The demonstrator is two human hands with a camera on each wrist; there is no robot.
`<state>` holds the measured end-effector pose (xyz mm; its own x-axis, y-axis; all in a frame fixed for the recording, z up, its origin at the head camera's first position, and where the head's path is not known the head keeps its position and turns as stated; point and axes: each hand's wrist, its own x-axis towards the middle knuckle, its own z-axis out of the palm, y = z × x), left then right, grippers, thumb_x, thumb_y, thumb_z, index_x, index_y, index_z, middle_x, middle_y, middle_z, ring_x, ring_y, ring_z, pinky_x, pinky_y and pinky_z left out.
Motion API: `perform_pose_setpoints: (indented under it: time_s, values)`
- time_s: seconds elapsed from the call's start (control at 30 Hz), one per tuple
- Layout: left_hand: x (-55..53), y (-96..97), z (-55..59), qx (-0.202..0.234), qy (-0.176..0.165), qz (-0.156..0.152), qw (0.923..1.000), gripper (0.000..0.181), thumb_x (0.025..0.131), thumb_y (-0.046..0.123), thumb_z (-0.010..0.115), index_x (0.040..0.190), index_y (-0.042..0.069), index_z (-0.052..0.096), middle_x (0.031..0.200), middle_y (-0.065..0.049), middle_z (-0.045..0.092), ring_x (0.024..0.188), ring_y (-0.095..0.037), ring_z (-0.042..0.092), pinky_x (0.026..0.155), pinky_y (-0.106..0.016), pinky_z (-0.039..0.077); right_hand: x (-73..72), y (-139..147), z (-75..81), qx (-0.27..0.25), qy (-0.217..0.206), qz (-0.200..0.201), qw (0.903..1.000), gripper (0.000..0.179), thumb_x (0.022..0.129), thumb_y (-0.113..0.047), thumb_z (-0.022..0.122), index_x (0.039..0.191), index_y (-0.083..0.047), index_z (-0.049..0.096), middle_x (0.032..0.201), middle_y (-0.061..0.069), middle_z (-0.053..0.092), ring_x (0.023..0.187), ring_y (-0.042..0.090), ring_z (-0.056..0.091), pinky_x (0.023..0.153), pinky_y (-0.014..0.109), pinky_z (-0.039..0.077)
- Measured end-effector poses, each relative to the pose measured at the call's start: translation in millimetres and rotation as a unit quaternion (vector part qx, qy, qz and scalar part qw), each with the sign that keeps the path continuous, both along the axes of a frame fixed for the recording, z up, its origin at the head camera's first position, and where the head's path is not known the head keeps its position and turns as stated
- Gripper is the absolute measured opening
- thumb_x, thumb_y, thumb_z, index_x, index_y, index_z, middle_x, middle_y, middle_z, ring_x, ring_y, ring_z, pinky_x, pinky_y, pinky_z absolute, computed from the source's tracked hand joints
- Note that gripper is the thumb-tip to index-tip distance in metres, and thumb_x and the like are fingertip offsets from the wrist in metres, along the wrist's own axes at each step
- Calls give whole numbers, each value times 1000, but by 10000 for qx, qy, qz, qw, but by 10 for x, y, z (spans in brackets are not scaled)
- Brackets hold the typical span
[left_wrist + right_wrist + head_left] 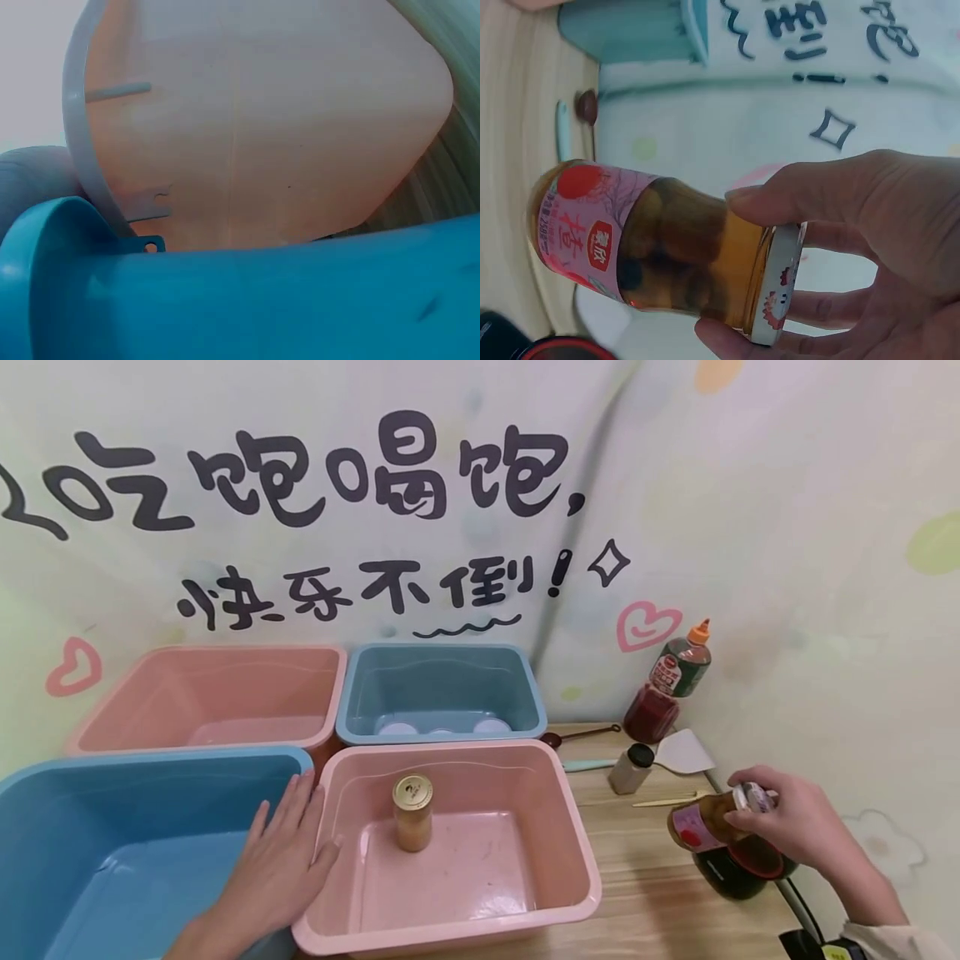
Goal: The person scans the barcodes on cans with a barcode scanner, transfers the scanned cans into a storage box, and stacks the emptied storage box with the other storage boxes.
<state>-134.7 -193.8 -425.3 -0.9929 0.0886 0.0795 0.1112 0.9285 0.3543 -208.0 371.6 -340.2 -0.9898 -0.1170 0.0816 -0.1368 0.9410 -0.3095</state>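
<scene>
My right hand (pixel 798 814) grips a glass jar (pixel 682 247) around its lid and neck. The jar lies tilted on its side in the air, with a pink label and round dark pieces in amber liquid. Below it stands a black vessel with a red inside (pixel 727 870). On the left, my left hand (pixel 281 847) rests with straight fingers where the rims of the large blue bin (pixel 161 752) and the front pink bin (pixel 450 935) meet. Inside that pink bin stands a small gold-lidded jar (pixel 413 814). The left wrist view shows mostly bin walls.
Behind are another pink bin (pixel 210 653) and a smaller blue bin (pixel 442 650) with several white round things inside. At the right stand a red sauce bottle (pixel 651 714) and a black-capped shaker (pixel 631 770), beside a white spatula (pixel 684 752) and a brown spoon (pixel 553 739). Walls close in behind and right.
</scene>
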Motion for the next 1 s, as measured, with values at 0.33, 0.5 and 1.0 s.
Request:
perform_pose_setpoints:
  time_s: [0.33,0.5,1.0]
  values:
    - [17,31,-27,43,50,108,9999,77,96,33,62,150,-12,31,163,-29,15,150,-50,16,113,-74,13,42,261,-150,-74,-447,-449,9980,42,82,-21,79,114,1,64,88,19,63,75,25,54,56,33,41]
    - [19,38,-27,40,80,154,9998,78,94,33,63,148,-13,33,163,-30,16,149,-51,17,113,-74,13,57,313,-182,-10,-459,-470,9978,42,79,-18,80,113,0,65,85,17,63,72,24,53,55,33,40]
    - [5,36,-33,41,135,124,9998,78,93,33,65,148,-13,35,163,-29,16,149,-51,18,112,-74,16,109,415,-227,173,-311,-33,9994,43,70,-8,84,108,-4,66,111,35,61,83,33,59,60,36,43]
